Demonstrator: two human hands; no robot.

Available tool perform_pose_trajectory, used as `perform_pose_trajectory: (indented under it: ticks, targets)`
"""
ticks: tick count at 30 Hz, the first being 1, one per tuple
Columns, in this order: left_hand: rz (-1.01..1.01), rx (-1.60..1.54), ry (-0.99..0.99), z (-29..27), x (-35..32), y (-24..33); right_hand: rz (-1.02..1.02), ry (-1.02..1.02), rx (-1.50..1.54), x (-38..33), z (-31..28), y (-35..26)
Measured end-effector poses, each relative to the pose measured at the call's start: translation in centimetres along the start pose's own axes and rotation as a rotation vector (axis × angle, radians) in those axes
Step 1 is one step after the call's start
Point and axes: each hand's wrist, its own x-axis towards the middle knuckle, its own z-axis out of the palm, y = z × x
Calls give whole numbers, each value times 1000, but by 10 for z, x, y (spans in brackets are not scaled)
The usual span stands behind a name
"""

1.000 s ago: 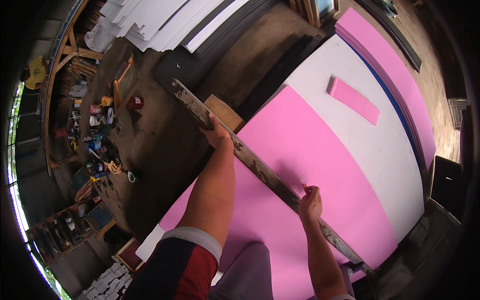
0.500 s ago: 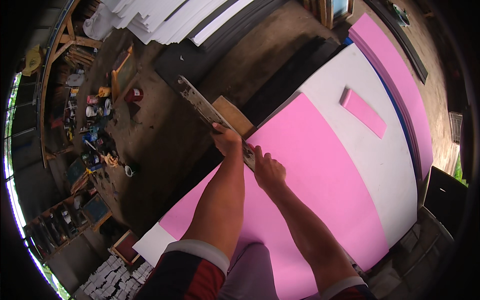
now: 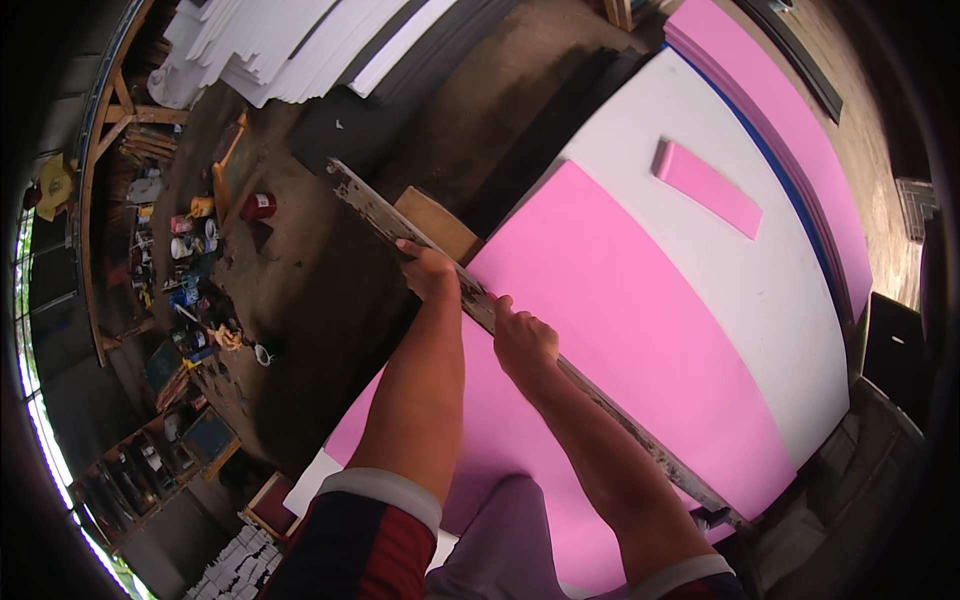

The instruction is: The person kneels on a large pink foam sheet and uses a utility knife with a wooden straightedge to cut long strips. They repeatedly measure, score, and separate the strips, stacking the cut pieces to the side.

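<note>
A long, worn wooden batten (image 3: pixel 375 212) lies slantwise across a large pink sheet (image 3: pixel 640 315), its far end sticking out past the sheet's edge. Near that edge my left hand (image 3: pixel 432 272) is closed round the batten, thumb on top. My right hand (image 3: pixel 527 342) is a fist just nearer to me, against the batten's side; what it holds, if anything, is hidden by the fingers. The batten reappears beyond my right forearm and runs to the sheet's right edge. Under the pink sheet is a white sheet (image 3: pixel 620 125), bearing a small pink strip (image 3: pixel 712 190).
A brown block (image 3: pixel 438 225) sits beside the batten at the pile's edge. More pink sheets (image 3: pixel 775 120) are at the far right. Stacked white sheets (image 3: pixel 290 45) stand at the far left. Tins, a red pot (image 3: pixel 259 206) and tools clutter the floor at left.
The view has shifted a little. The batten's near part, earlier mostly behind my right arm, now shows beyond my forearm. Both hands stay at the batten.
</note>
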Motion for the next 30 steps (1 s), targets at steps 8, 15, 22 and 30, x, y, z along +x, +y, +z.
perform_pose_trajectory:
  ticks: [8,15,22,30]
  targets:
    - [-107,-58,14,-6,-15,7,104,-68,93,-111,46,123]
    - [-43,-100,71,5,-2,6,214,-138,95,-217,96,233]
    - [-22,-302,335,38,129,-3,274,-183,20,-313,146,346]
    - [524,79,221,42,47,-26,371,-201,-73,-415,205,456]
